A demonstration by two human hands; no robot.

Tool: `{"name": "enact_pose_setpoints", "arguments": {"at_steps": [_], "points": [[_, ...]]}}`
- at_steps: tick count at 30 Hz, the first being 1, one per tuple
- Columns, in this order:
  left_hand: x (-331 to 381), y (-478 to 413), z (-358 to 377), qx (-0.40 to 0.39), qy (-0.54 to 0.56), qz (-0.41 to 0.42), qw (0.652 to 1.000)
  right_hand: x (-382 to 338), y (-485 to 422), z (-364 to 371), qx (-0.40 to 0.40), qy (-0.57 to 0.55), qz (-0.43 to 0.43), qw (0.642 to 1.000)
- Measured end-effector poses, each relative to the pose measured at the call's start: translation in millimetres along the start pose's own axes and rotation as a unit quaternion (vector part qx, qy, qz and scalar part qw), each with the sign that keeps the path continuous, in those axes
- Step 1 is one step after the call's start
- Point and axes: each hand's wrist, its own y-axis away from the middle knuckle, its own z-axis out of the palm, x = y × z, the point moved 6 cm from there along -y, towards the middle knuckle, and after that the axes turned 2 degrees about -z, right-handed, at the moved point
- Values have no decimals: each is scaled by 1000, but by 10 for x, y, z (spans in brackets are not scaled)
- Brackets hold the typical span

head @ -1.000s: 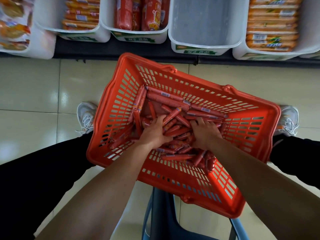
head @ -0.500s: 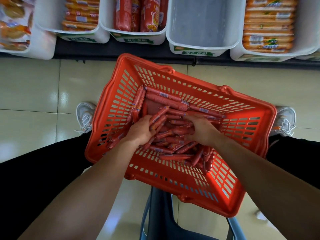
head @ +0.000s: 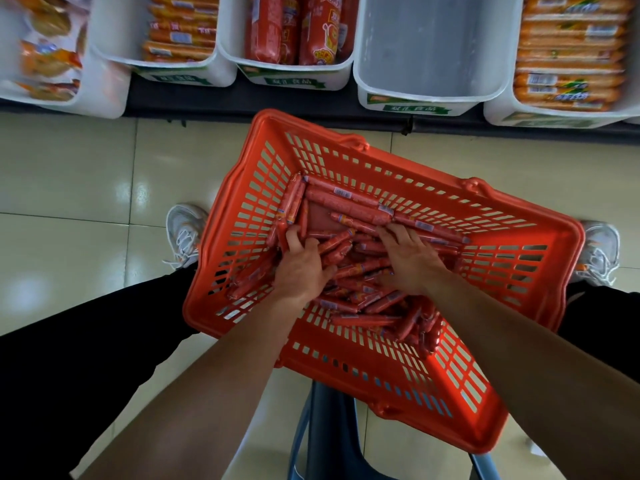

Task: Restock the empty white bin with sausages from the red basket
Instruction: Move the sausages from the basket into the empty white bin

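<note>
A red basket (head: 512,268) with slotted walls rests in front of me above a dark stool, holding a heap of small red sausages (head: 360,271) and a few longer ones along its far wall. My left hand (head: 301,268) lies on the left side of the heap, fingers curled around several sausages. My right hand (head: 410,261) presses on the right side, fingers spread over the pile. The empty white bin (head: 429,95) stands on the shelf beyond the basket, slightly right of centre.
Other white bins flank the empty one: red sausage packs (head: 294,29) to its left, orange packs (head: 568,53) to its right, more orange packs (head: 180,29) further left. My white shoes (head: 183,233) stand on the tiled floor beside the basket.
Both hands have slid further toward the basket's far wall, gathering the sausages together between them. The view has shifted slightly.
</note>
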Motion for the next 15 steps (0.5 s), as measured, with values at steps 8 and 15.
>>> {"name": "enact_pose_setpoints", "arguments": {"at_steps": [8,15], "points": [[3,-72,-101,9,41,-34,999,-53,-163,-74,-30,88,-31,995],[107,-155,-87,2,-51,-6,999,-34,-117,-29,-54,40,-29,997]]}}
